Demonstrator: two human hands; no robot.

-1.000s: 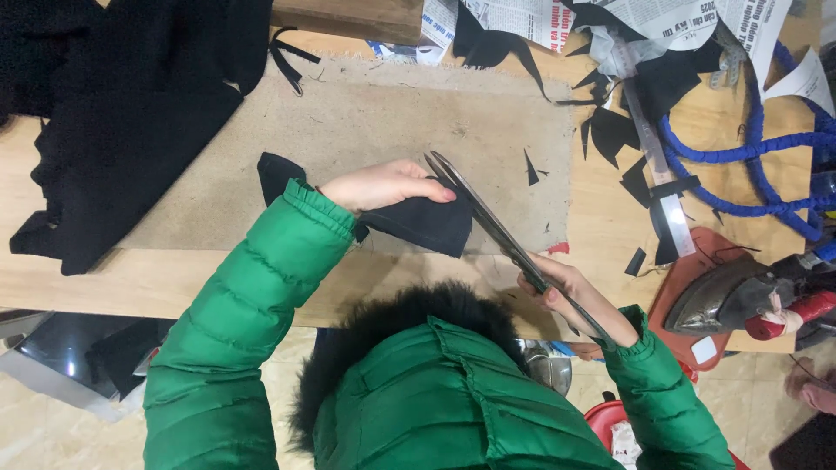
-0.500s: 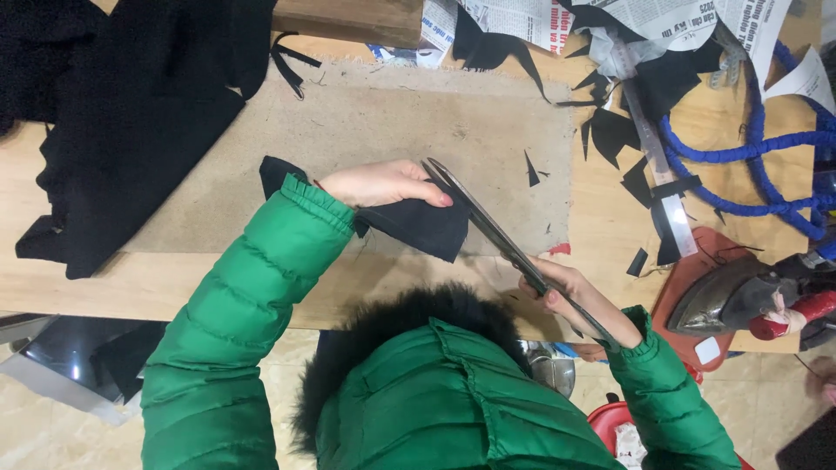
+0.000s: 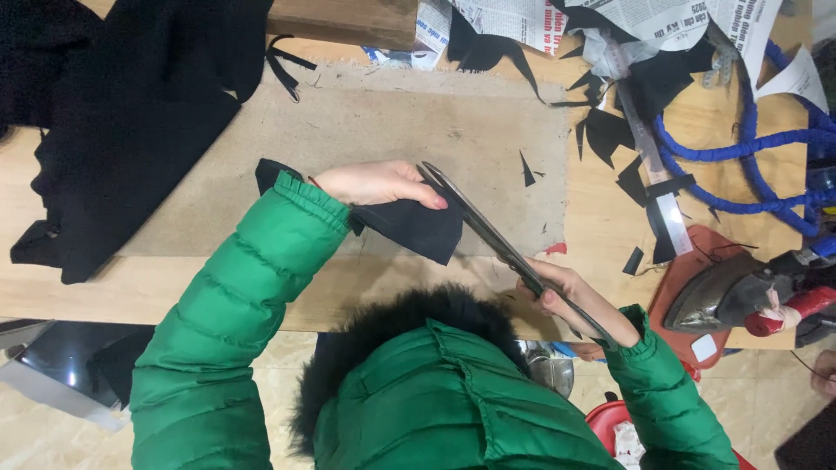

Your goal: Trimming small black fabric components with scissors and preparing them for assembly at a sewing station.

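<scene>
Scissors [image 3: 496, 239], long steel blades, gripped at the handles by the right hand [image 3: 562, 296]; blades run along the right edge of a black fabric piece [image 3: 414, 228]. Left hand [image 3: 379, 183], fingers flat, pressing that fabric piece onto a grey-brown felt mat [image 3: 383, 130] on the wooden table [image 3: 78, 292]. Large black cloth [image 3: 122, 113] at the mat's left edge. Black offcuts [image 3: 610, 130], newspaper [image 3: 514, 17], metal ruler [image 3: 649, 161], blue cord [image 3: 749, 148] to the right; iron [image 3: 723, 296] on a red stand [image 3: 675, 292] near the table's right end
</scene>
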